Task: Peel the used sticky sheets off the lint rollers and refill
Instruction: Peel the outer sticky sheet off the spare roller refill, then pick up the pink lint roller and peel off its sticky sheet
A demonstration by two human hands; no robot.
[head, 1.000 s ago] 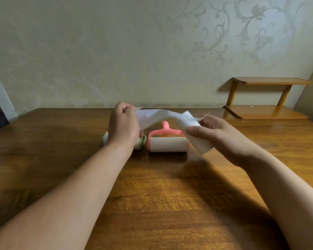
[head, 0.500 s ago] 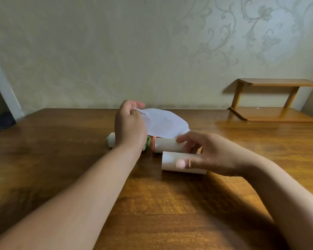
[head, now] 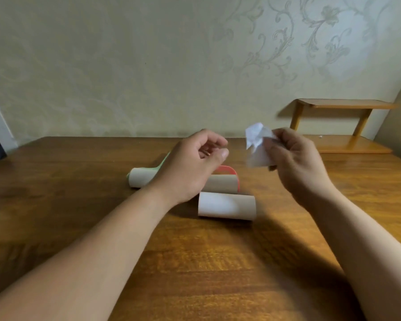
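Note:
My right hand [head: 294, 158] holds a crumpled white sticky sheet [head: 257, 147] in the air above the table, right of centre. My left hand [head: 190, 165] hovers beside it, fingers loosely curled with nothing in them. Under the left hand lie a green-handled lint roller [head: 140, 178] and a pink-handled lint roller [head: 222, 183], side by side, both partly hidden by the hand. A loose white refill roll [head: 227, 206] lies on its side just in front of the pink roller.
The wooden table [head: 195, 262] runs up to a patterned wall. A small wooden two-tier shelf [head: 343, 126] stands at the table's back right corner.
The flat sheet that both hands held is now crumpled in my right hand alone. My left hand let it go. The right hand released the refill roll, which lies on the table.

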